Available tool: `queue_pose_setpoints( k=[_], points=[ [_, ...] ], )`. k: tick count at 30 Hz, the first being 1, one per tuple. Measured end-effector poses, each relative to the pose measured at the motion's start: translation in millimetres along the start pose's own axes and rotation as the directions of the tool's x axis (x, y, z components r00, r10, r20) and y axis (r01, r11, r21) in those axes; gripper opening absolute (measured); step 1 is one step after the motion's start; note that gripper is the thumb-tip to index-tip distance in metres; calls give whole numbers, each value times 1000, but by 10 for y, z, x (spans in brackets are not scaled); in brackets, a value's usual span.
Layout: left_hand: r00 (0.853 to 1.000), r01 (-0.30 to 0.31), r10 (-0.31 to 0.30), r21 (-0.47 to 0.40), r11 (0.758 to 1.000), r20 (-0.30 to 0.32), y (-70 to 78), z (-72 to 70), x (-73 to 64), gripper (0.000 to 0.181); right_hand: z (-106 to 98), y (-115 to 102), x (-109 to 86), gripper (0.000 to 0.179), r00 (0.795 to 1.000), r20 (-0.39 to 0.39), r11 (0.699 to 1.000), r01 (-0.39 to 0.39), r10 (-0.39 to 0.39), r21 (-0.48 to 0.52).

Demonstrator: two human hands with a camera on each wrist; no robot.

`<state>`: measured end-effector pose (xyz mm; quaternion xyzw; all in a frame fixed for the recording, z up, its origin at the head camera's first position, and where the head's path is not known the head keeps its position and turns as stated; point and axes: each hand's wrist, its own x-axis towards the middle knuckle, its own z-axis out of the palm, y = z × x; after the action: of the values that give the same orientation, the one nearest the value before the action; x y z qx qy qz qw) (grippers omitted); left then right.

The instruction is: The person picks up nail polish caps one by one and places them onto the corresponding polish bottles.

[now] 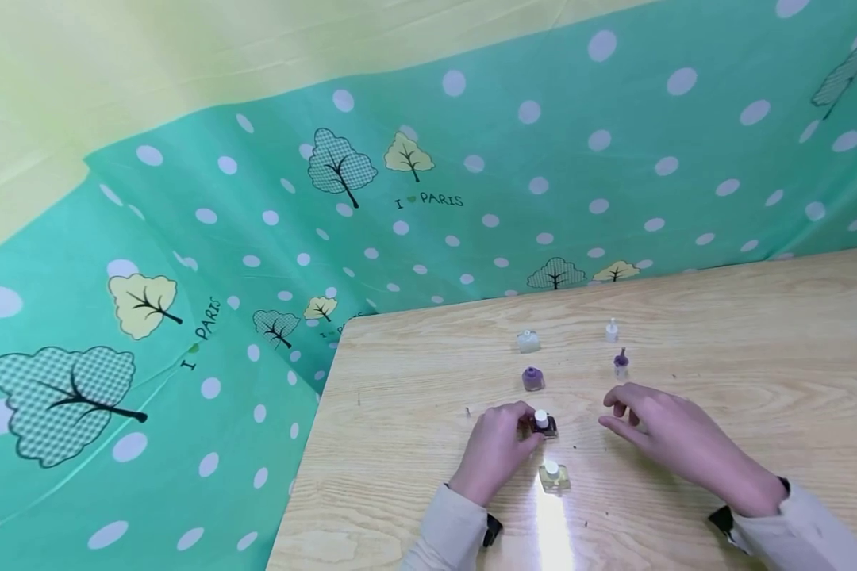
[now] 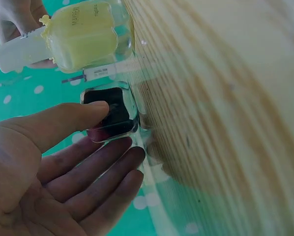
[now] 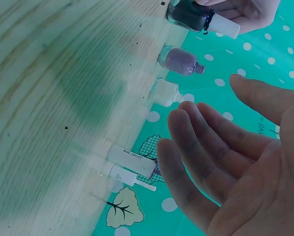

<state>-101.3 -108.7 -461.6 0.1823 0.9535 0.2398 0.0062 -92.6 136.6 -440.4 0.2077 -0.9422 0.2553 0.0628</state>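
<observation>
My left hand (image 1: 498, 446) holds a dark nail polish bottle (image 1: 547, 430) by its sides, thumb on one face and fingertips on the other. The bottle stands on the table with a white cap (image 3: 224, 26) on it. My right hand (image 1: 667, 428) is held above the table to the right, fingers loosely bent, with nothing in it. Nearer to me stands a yellow nail polish bottle (image 2: 85, 39), white cap on. Beyond the dark bottle are an uncapped purple bottle (image 3: 180, 61) and an uncapped whitish bottle (image 3: 164, 92).
Two removed caps stand at the back right, brushes up: one with a purple-coated brush (image 1: 620, 365), one with a white brush (image 1: 612, 331). Small dark specks lie on the wooden table (image 1: 400, 444). A green dotted curtain (image 1: 457, 190) hangs behind and at the left.
</observation>
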Motion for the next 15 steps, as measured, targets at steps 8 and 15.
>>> queue_pose_setpoints(
  k=[8,15],
  points=[
    [1000,-7,7,43,999,-7,-5,15,30,25,-8,25,-5,18,1000,10,1000,5,-5,6],
    [1000,-13,13,71,997,-1,-9,-11,32,28,-4,29,-16,18,1000,17,1000,3,-3,3]
  ],
)
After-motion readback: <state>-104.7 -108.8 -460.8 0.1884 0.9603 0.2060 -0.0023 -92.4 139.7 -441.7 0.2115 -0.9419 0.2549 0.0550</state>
